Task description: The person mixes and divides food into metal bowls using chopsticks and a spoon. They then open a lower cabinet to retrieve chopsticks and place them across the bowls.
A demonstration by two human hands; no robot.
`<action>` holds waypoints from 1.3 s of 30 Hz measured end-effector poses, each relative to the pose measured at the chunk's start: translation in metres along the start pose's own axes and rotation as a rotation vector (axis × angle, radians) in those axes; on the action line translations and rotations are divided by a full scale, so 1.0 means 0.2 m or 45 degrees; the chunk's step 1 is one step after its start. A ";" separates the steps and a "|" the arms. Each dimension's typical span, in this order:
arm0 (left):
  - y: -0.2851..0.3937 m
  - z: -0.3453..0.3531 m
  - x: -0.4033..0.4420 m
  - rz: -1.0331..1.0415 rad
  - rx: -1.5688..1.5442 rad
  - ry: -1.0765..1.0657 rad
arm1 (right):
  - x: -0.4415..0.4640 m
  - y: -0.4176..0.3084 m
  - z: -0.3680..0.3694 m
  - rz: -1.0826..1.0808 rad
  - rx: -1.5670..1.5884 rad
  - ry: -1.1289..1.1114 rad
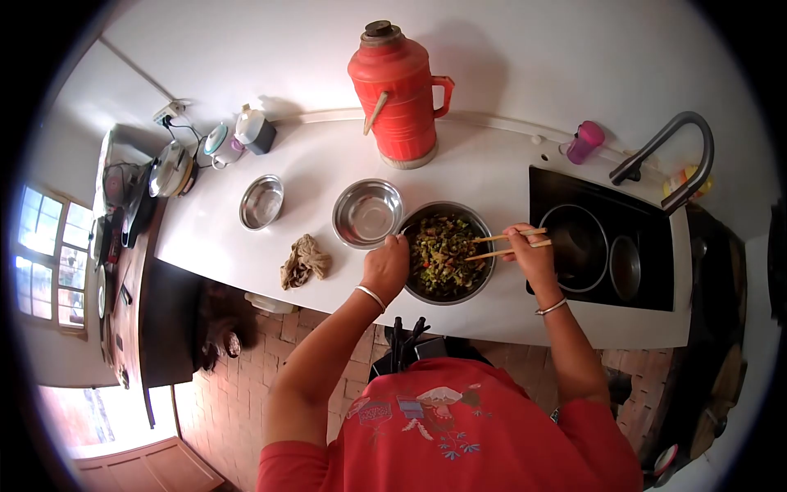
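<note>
Apparently stirring chopped green food mid-frame, pinching pale wooden chopsticks in right hand, rim of round metal bowl in left hand; calls for steady bracing.

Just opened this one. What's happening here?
A person is at a white counter with a bowl of chopped food. The left hand holds the rim of the metal bowl, while the right hand holds chopsticks with their tips at the food. Two other metal bowls, one larger and one smaller, stand empty to the left, with a crumpled cloth near them.
</note>
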State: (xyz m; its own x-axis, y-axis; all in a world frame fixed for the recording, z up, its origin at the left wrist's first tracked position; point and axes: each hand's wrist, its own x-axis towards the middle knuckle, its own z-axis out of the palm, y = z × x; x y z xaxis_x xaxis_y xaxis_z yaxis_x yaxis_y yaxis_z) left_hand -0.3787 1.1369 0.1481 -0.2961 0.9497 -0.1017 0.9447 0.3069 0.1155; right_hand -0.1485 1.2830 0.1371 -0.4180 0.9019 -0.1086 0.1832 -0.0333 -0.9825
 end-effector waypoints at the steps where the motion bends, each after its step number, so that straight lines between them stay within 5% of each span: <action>1: 0.00 0.01 0.01 -0.037 -0.031 -0.009 | 0.01 0.03 0.02 0.032 0.034 0.003; 6: -0.02 0.11 0.05 -0.103 -0.295 -0.068 | 0.05 0.21 0.14 0.100 0.318 0.077; 19: -0.09 0.18 0.03 -0.071 -0.792 0.016 | -0.01 0.13 0.18 -0.006 0.307 0.056; 32: -0.08 0.08 0.03 -0.038 -0.883 0.008 | -0.01 0.08 0.18 -0.010 0.365 0.054; 39: -0.06 -0.02 -0.01 0.024 -0.400 0.035 | -0.05 -0.11 0.15 -0.200 0.019 -0.006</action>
State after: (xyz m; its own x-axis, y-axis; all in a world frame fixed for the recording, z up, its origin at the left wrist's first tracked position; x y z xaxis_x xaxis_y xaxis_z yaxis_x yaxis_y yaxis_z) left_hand -0.3894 1.1319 0.1500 -0.2864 0.9555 -0.0704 0.8616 0.2890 0.4173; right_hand -0.1762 1.2619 0.1560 -0.4444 0.8947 0.0457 0.1022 0.1013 -0.9896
